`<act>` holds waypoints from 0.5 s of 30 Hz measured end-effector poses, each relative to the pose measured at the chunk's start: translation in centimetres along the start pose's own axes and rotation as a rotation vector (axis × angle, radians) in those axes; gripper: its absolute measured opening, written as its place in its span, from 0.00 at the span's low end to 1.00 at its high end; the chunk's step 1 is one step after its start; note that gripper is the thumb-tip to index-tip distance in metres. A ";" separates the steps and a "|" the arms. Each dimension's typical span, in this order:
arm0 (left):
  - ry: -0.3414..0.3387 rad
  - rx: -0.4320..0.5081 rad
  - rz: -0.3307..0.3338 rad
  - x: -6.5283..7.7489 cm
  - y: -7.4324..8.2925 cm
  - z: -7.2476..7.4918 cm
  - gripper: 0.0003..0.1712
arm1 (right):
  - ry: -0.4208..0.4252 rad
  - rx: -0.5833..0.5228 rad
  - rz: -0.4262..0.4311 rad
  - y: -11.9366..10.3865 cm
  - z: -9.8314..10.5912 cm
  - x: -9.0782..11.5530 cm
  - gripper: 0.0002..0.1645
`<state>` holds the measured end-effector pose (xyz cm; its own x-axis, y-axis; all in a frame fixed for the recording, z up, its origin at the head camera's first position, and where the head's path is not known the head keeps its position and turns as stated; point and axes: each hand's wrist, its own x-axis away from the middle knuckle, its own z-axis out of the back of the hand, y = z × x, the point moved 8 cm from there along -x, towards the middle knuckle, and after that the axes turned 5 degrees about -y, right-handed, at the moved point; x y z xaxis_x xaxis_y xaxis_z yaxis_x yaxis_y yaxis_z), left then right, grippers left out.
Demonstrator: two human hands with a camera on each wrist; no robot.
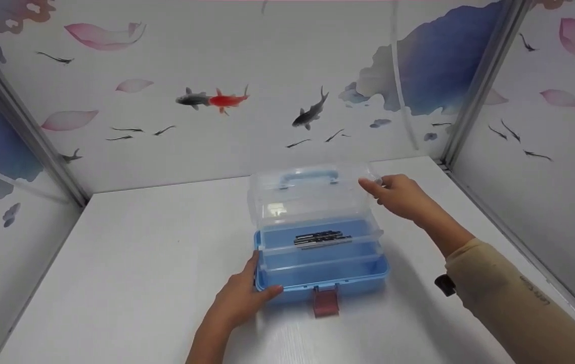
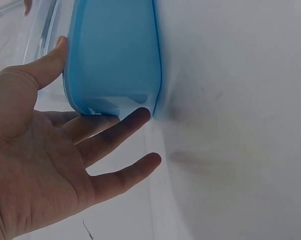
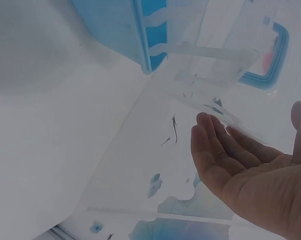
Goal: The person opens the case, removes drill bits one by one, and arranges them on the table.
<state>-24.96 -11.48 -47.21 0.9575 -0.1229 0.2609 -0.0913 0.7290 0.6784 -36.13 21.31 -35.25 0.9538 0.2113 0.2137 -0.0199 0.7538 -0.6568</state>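
Note:
A blue plastic storage box [image 1: 363,288] stands on the white table with its clear lid [image 1: 317,202] raised at the back. The lid carries a light blue handle [image 1: 310,176]. My left hand [image 1: 239,293] holds the box's near left corner, thumb on the front rim and fingers along the end wall [image 2: 115,55]. In the left wrist view its last two fingers are spread. At the lid's upper right edge, my right hand [image 1: 401,194] pinches the clear plastic between thumb and fingers. Several thin dark sticks [image 1: 320,237] lie in a clear inner tray [image 1: 272,258].
A reddish-brown latch [image 1: 326,302] hangs from the box's front. White table [image 1: 140,268] surrounds the box. Printed wall panels [image 1: 247,136] with fish and petals enclose the table at the back and both sides.

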 end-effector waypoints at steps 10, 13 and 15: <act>-0.011 -0.011 0.006 0.0 0.0 0.0 0.63 | -0.023 -0.059 -0.076 -0.7 0.5 -2.5 0.58; -0.016 -0.009 0.003 -0.1 -0.1 -0.1 0.63 | -0.042 -0.097 -0.105 -0.6 0.4 -3.1 0.62; -0.019 -0.006 0.001 -0.1 -0.1 -0.1 0.63 | -0.048 -0.113 -0.121 -0.4 0.4 -3.5 0.63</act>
<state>-24.97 -11.49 -47.39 0.9521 -0.1348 0.2746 -0.0905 0.7334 0.6738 -39.56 20.50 -35.43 0.9316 0.1554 0.3287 0.1302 0.7015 -0.7007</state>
